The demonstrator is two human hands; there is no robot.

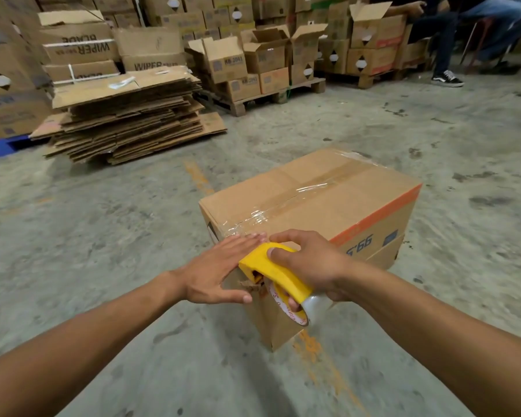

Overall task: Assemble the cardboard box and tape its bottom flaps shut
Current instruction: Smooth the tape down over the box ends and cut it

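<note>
A brown cardboard box (337,203) stands upside down on the concrete floor, its bottom flaps facing up. A strip of clear tape (295,194) runs along the centre seam and over the near edge. My right hand (310,260) grips a yellow tape dispenser (271,266) holding a clear tape roll (310,308), pressed against the box's near side. My left hand (220,272) lies flat with fingers together on the near top edge, beside the dispenser, pressing the tape end down.
A stack of flattened cartons (127,115) lies on the floor at the back left. Pallets with stacked boxes (253,64) line the back wall. A seated person's legs and shoe (447,78) are at the far right. Orange floor marks (319,350) run under the box.
</note>
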